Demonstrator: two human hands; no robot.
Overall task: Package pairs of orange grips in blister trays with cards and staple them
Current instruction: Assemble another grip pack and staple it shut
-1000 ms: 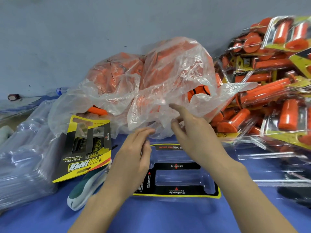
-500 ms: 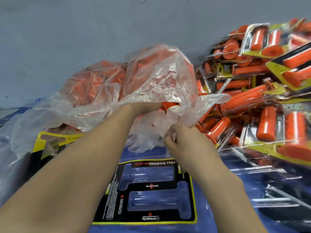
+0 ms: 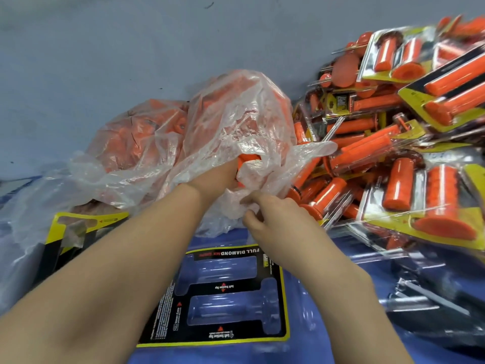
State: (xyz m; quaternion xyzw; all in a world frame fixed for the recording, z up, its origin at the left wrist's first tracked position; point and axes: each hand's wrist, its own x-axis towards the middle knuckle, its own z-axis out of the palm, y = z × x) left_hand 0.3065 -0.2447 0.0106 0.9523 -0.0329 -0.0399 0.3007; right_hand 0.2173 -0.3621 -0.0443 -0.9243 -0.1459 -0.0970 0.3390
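Many finished packs (image 3: 409,143) lie piled at the right, but the tray and card (image 3: 223,298) on the blue bench (image 3: 328,298) sit empty while the left hand (image 3: 217,177) digs, fingers hidden, among loose orange grips (image 3: 246,160) in the plastic bag (image 3: 236,122), whose edge the right hand (image 3: 270,214) pinches.

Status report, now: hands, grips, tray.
Left hand inside plastic bag among orange grips. Right hand pinching bag's edge. Blister tray empty.

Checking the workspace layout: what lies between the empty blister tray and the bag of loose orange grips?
In the head view, only the right hand pinching the plastic bag, above the blister tray.
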